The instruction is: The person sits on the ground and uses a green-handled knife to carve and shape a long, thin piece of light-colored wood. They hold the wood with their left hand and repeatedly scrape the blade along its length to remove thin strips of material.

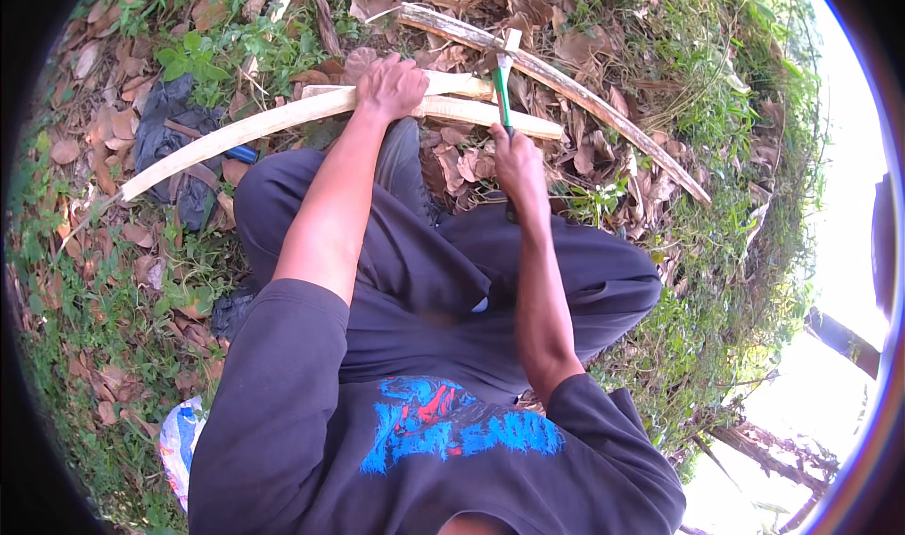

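Note:
My left hand (pixel 390 88) is closed over a short pale piece of wood (pixel 457 84), pressing it down beside the toe of a dark shoe (pixel 401 163). Beneath that hand runs a long pale wooden strip (pixel 250 131), its ends reaching out to the left and right. My right hand (pixel 519 163) grips the green and black handle of what looks like a hammer (pixel 501 90). The tool's head lies at the right end of the short piece. A small pale block of wood (pixel 513 41) shows at the head; whether it belongs to the tool I cannot tell.
A long bark-covered strip (pixel 575 92) lies beyond the tool. Black plastic (pixel 170 120) with a blue-handled object (pixel 242 152) is on the left. Dry leaves (pixel 462 163) and green plants cover the ground. A white and blue bag (pixel 179 445) sits at lower left.

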Tool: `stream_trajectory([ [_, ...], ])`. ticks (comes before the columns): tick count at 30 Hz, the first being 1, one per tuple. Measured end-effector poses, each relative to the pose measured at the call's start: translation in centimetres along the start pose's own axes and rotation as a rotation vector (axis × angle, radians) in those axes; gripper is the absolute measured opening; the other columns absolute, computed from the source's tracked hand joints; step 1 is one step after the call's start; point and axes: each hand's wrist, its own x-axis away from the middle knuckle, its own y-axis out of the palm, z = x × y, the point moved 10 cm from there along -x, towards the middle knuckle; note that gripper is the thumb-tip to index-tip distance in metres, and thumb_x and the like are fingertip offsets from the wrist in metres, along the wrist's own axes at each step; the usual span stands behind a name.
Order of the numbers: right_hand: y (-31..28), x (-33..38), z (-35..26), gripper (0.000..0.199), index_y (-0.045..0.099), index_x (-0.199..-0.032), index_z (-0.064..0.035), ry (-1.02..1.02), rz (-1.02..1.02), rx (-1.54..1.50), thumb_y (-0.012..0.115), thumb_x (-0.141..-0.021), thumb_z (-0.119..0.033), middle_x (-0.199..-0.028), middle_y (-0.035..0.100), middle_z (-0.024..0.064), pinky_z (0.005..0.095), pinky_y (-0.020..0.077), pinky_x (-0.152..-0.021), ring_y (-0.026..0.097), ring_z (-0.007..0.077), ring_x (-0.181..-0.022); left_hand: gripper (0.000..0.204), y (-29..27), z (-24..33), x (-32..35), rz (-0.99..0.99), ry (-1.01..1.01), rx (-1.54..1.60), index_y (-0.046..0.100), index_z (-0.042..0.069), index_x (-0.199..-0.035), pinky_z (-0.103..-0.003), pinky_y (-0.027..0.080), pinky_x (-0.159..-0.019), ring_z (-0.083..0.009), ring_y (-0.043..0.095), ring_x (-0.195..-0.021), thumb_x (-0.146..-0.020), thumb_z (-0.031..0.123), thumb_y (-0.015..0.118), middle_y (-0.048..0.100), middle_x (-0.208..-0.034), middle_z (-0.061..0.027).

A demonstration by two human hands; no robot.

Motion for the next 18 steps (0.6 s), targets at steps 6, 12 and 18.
stream_trajectory([
  [6, -3.9, 1.5, -0.4, 0.054, 0.060, -0.085, 0.0077, 0.156, 0.087, -0.216, 0.047, -0.103, -0.042, -0.073, 0.062, 0.0299, 0.0518, 0.0469, -0.061, 0.063, 0.0467, -0.070, 0.036, 0.9, 0.9, 1.3, -0.109, -0.053, 0.051, 0.071, 0.009, -0.076, -0.041, 0.057, -0.076, -0.0264, 0.064, -0.092, -0.093, 0.034, 0.050, 0.070, -0.090, -0.0074],
  [12, -3.1, 1.4, -1.6, 0.048, 0.061, -0.092, 0.0069, 0.058, 0.029, -0.106, 0.047, -0.103, -0.038, -0.084, 0.063, 0.0322, 0.0577, 0.0449, -0.073, 0.060, 0.0518, -0.084, 0.035, 0.3, 0.7, 0.6, -0.070, 0.027, 0.023, 0.068, 0.010, -0.075, -0.041, 0.056, -0.075, -0.0264, 0.063, -0.088, -0.093, 0.034, 0.052, 0.064, -0.087, -0.0084],
  [18, -4.3, 3.0, 0.4, 0.048, 0.054, -0.083, 0.0020, 0.030, 0.105, -0.202, 0.045, -0.104, -0.040, -0.063, 0.053, 0.0163, 0.0445, 0.0405, -0.054, 0.054, 0.0323, -0.057, 0.023, 0.4, 0.9, 0.7, -0.032, 0.013, 0.032, 0.065, 0.013, -0.097, -0.041, 0.056, -0.071, -0.0258, 0.066, -0.083, -0.093, 0.032, 0.053, 0.064, -0.088, -0.0072],
])
